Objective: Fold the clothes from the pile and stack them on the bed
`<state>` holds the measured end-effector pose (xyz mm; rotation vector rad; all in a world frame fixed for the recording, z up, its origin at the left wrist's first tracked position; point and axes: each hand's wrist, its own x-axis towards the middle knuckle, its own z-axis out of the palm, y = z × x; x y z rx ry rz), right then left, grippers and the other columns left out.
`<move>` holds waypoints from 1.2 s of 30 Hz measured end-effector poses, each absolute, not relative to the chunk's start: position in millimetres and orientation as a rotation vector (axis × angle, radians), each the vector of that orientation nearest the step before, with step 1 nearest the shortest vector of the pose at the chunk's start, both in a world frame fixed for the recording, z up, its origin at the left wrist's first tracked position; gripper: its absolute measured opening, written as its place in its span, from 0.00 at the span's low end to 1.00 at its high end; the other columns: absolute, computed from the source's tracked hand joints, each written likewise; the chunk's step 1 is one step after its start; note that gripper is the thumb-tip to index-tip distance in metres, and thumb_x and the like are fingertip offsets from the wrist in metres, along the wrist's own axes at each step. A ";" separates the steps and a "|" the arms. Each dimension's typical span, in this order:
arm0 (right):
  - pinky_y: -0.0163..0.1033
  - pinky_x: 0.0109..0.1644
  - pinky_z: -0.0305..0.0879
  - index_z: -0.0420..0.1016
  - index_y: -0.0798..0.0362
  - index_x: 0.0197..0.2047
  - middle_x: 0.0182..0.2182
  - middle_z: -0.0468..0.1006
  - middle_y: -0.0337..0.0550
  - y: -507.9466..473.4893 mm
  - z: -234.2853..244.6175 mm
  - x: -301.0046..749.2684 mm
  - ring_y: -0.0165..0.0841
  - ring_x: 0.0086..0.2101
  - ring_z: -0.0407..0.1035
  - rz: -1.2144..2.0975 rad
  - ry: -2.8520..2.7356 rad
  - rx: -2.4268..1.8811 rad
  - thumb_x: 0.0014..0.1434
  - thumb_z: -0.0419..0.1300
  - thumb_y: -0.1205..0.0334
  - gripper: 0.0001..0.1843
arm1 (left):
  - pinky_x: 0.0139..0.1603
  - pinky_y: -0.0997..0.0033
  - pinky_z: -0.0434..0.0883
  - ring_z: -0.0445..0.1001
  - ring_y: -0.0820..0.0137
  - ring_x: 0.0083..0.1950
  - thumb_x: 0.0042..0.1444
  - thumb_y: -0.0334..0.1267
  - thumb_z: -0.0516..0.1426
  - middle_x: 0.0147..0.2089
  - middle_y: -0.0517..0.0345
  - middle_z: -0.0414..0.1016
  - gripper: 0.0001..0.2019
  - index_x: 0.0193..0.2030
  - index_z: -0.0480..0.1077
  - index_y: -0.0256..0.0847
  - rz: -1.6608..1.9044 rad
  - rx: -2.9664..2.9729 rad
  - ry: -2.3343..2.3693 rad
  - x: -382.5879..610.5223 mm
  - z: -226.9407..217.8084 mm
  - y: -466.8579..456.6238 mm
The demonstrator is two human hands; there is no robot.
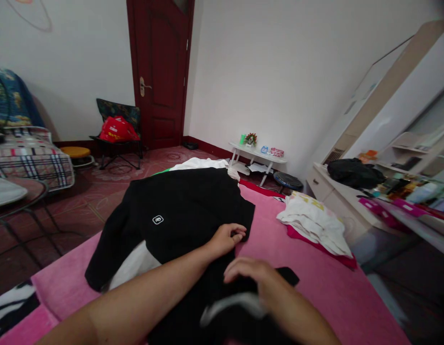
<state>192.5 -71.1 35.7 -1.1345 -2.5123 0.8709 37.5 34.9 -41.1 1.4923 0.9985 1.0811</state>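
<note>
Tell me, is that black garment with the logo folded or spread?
Spread: the black garment lies broad across the pink blanket, one sleeve stretched out.

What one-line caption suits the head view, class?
Left hand on a black garment, right hand close by, pink blanket beneath.

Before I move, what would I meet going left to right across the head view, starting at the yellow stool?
Yellow stool, red bag, white logo on the black garment, left hand, right hand, white garment with yellow print.
</note>
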 end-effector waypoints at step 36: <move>0.45 0.53 0.71 0.69 0.54 0.33 0.43 0.77 0.46 -19.2 79.0 363.5 0.38 0.45 0.73 0.148 -0.242 -0.907 0.43 0.65 0.58 0.14 | 0.46 0.50 0.72 0.73 0.47 0.51 0.42 0.39 0.62 0.55 0.38 0.69 0.46 0.69 0.49 0.47 -0.007 2.655 1.249 42.2 30.9 -38.5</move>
